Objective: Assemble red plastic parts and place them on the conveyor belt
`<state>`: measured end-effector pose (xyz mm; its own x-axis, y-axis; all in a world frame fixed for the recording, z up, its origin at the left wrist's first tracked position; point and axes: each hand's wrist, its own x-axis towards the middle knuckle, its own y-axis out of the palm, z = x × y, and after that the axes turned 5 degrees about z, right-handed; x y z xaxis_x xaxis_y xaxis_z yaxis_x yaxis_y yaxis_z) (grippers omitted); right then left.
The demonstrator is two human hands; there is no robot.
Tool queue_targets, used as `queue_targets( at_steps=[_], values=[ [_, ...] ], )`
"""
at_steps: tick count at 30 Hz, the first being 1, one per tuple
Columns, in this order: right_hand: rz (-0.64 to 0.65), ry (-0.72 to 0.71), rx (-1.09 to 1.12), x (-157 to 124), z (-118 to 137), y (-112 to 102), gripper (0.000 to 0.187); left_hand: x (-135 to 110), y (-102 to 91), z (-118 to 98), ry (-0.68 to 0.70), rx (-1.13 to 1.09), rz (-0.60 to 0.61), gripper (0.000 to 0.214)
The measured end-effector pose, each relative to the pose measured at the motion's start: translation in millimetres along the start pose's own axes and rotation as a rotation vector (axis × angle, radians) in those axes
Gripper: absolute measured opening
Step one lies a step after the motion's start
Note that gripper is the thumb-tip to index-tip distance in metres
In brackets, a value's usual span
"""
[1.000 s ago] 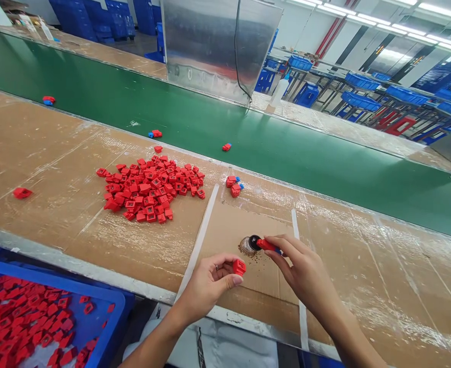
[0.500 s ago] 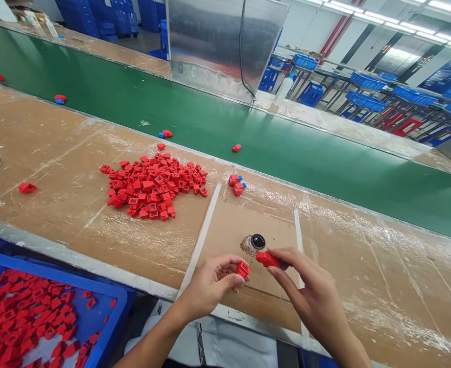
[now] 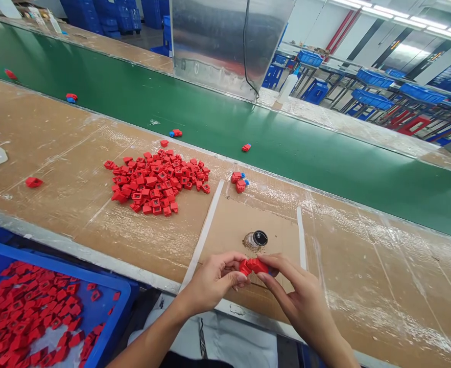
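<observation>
Your left hand (image 3: 210,281) is curled closed around one end of a red plastic part (image 3: 254,266), while your right hand (image 3: 302,301) grips the other end between thumb and fingers, the two hands nearly meeting. Your fingers cover much of it, but it looks like chunky moulded blocks set end to end, with a small blue tip (image 3: 275,273) just showing by your right hand. It should feel light and stiff, and its glossy faces could slip, so take it by the flat sides with your fingertips. Just ahead of your hands, a small glass jar (image 3: 253,241) with a black lid stands on a cardboard sheet (image 3: 225,240). Beyond your left hand lies a loose pile of red parts (image 3: 156,184), and nearer on that side, a blue crate (image 3: 127,301) holds more.
</observation>
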<state>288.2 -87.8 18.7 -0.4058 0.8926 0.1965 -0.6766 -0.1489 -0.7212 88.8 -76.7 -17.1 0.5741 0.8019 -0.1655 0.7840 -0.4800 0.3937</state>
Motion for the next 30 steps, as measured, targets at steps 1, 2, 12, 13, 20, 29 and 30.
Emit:
queue_targets(
  at_steps=[1, 2, 12, 13, 20, 29, 30],
  values=[
    [0.008, 0.002, -0.003, -0.6, -0.3, 0.5, 0.017, -0.2, 0.1, 0.3, -0.004, 0.012, 0.001, 0.022],
    [0.020, 0.004, -0.003, -1.3, -0.3, 1.2, 0.016, -0.5, 0.0, 0.6, -0.009, 0.027, 0.002, 0.022],
    [0.018, -0.016, -0.077, -11.8, 5.5, 22.8, 0.019, -2.7, -5.0, -1.3, -0.067, 0.243, 0.065, 0.019],
    [0.023, -0.015, -0.081, -12.1, 6.0, 23.3, 0.019, -2.4, -5.2, -1.5, -0.064, 0.265, 0.068, 0.018],
    [0.075, 0.014, -0.029, -16.3, 3.8, 17.4, 0.016, -2.0, -7.8, -3.6, -0.076, 0.397, 0.108, 0.014],
    [-0.165, 0.097, 0.093, -25.3, 5.4, 35.3, 0.016, 2.1, -12.3, -12.4, -0.161, 0.347, 0.204, 0.035],
    [-0.230, 0.117, 0.086, -35.8, 2.4, 33.2, 0.017, 3.6, -17.4, -17.5, -0.166, 0.355, 0.202, 0.041]
  ],
)
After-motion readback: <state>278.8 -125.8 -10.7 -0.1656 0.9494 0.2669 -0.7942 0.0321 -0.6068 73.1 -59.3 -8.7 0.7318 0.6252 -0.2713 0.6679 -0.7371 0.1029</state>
